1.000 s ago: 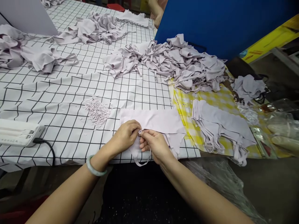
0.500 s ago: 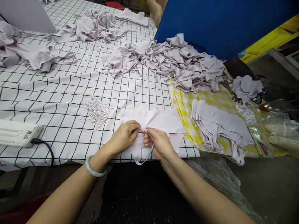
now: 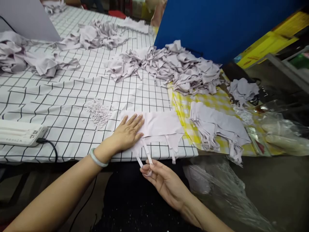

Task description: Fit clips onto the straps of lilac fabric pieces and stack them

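A pale lilac strappy top (image 3: 163, 124), perhaps a camisole or bra top, lies flat at the table's front edge. My left hand (image 3: 129, 131) rests palm down on its left part, fingers stretched out. Below the edge, my right hand (image 3: 166, 182) has its thumb and fingers closed on a shoulder strap (image 3: 146, 149), which is drawn toward me as a loop. The top's other strap (image 3: 172, 151) hangs loose over the edge. To the left of the top lies a small heap of tiny pale pieces (image 3: 98, 112).
Crumpled lilac garments (image 3: 188, 67) are heaped at the back. A neat stack of tops (image 3: 217, 124) lies on the yellow checked cloth (image 3: 178, 103) at right. A white power bank (image 3: 21, 133) with a black cable sits at left. A blue panel (image 3: 205, 25) stands behind.
My left hand has gone from pinching at the top's strap to lying flat on the fabric. My right hand has moved down toward me, drawing the strap loop over the edge.
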`<state>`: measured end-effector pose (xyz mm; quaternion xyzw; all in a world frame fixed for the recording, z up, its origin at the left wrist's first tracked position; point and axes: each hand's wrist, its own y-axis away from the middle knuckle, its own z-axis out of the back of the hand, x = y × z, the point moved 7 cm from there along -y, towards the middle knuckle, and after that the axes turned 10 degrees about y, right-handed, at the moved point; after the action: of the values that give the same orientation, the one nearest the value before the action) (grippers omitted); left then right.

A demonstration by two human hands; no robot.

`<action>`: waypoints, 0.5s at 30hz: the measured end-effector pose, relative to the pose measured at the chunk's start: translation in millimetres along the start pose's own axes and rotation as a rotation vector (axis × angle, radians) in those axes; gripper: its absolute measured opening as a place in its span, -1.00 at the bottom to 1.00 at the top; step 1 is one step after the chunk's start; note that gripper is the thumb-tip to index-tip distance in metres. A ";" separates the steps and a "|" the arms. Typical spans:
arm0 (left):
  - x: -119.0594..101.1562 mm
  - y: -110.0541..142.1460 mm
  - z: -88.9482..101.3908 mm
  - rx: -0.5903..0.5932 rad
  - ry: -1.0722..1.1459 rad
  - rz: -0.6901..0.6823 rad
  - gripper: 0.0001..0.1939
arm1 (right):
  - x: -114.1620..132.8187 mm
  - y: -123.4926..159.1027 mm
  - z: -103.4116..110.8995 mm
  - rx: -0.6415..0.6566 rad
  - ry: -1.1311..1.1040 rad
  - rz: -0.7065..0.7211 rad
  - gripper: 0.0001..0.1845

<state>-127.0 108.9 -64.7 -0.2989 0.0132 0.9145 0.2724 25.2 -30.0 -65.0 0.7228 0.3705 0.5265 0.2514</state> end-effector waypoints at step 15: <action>43.6 -56.2 88.6 0.446 -0.243 0.445 -0.91 | 223.1 -94.3 80.6 -0.818 1.248 0.668 -0.82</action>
<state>-175.7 194.7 -8.3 -0.1106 0.2455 0.9550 0.1243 114.2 207.2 -33.6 0.2200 -0.0140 0.9727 0.0724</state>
